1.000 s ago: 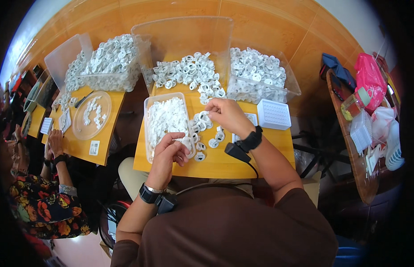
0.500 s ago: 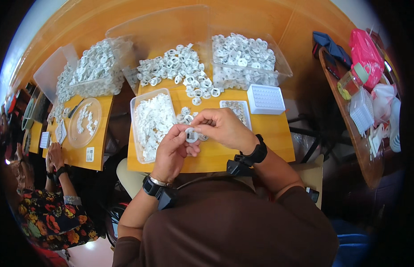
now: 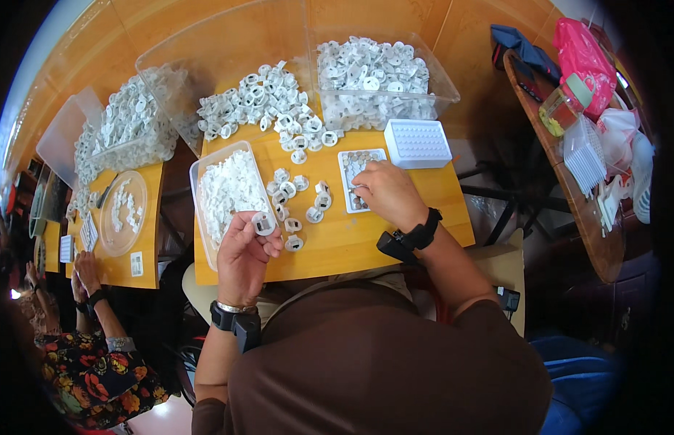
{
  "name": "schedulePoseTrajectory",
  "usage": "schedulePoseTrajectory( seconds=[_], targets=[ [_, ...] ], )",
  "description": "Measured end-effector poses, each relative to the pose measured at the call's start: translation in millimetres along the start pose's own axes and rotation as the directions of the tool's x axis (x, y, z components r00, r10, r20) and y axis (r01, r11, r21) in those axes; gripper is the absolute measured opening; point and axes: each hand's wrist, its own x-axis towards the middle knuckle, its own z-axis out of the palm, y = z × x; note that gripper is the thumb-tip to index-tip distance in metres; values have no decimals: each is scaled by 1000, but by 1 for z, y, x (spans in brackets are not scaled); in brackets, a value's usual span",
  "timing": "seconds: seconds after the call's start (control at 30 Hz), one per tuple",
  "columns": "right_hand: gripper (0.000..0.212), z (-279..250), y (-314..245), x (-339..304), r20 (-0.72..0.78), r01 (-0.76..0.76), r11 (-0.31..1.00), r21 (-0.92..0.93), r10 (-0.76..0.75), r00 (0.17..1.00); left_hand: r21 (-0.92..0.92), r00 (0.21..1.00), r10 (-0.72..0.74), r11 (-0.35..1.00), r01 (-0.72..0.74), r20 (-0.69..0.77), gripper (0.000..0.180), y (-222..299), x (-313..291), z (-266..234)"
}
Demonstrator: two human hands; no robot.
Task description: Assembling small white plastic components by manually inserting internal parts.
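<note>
Between the thumb and fingers of my left hand (image 3: 242,254) is a round white plastic part (image 3: 263,223) with a dark slot in its face. My right hand (image 3: 390,194) is over a shallow white tray (image 3: 345,190) of small round silvery discs (image 3: 361,161). Its fingers are bent together, with the tips down among the discs; whether a disc is between them is hidden. Several similar white parts (image 3: 315,214) lie loose on the wooden table between my hands. Left of them is a clear tub (image 3: 199,230) heaped with small white pieces (image 3: 232,187).
A white grid-topped block (image 3: 418,143) stands behind the disc tray. Clear bins (image 3: 442,96) full of white parts line the back, with a loose heap (image 3: 257,101) between them. At left, another person's hands (image 3: 87,274) rest by a neighbouring table. A cluttered brown table (image 3: 561,196) is at right.
My right hand has left the round part and moved right to the disc tray. My left hand keeps the part and has moved slightly left. The whole view has shifted a little.
</note>
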Motion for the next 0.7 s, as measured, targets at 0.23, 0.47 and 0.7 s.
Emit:
schedulePoseTrajectory(
  seconds=[0.23, 0.47, 0.7],
  targets=[
    [7, 7, 1, 7, -5, -52, 999, 11, 52, 999, -13, 999, -39, 999, 39, 25, 23, 1, -3, 6],
    [6, -10, -39, 12, -247, 87, 849, 521, 52, 968, -38, 996, -67, 997, 69, 55, 21, -4, 1, 9],
    [8, -8, -94, 16, -296, 277, 760, 588, -117, 948, -17, 987, -111, 993, 114, 116, 21, -9, 3, 14]
  ],
)
